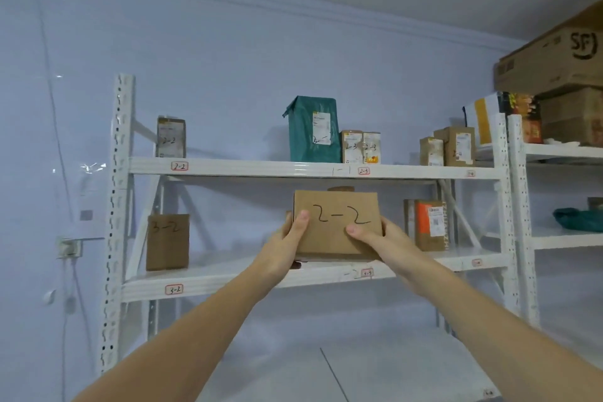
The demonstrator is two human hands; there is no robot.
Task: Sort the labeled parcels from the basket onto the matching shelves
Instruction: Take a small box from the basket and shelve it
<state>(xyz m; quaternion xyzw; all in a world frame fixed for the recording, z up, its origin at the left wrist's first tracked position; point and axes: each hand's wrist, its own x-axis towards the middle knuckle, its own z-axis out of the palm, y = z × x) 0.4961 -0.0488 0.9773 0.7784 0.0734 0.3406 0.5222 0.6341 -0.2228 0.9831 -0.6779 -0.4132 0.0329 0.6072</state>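
Here both hands [287,245] [385,245] hold the 2-2 parcel [337,225] before shelved boxes [430,225].

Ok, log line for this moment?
held: box marked 2-2 | left hand, right hand gripping | target: 2-2 shelf tag | not yet placed

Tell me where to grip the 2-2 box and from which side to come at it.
Grip the 2-2 box at its two short side edges, from left and right, as the left hand and right hand do. Its flat, wide face suits thumbs in front, and that probably keeps the marking readable.
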